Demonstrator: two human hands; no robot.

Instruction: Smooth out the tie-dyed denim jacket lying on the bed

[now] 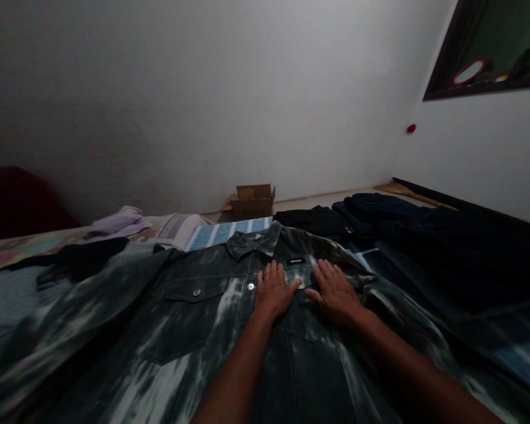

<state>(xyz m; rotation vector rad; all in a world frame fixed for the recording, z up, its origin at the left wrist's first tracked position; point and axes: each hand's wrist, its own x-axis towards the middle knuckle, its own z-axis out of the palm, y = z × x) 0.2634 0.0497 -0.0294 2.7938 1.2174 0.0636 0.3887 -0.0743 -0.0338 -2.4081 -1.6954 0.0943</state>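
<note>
A dark green-grey jacket point(194, 318) with pale tie-dye streaks lies spread out, front side up, its collar pointing away from me. It has metal buttons, chest pockets and a small black label point(295, 261) on the chest. My left hand point(274, 288) rests flat on the jacket beside the button line, below the collar. To its right, my right hand point(335, 290) lies flat on the chest pocket area under the label. Both hands have their fingers stretched out and hold nothing. The jacket's lower end runs out of view beneath my forearms.
Dark folded clothes point(388, 218) are heaped to the right. On the left lie a lilac garment point(120, 222), black cloth point(90, 254) and grey cloth point(9, 294). An open cardboard box point(252, 203) stands by the back wall, beyond a blue-and-white striped cloth point(229, 232).
</note>
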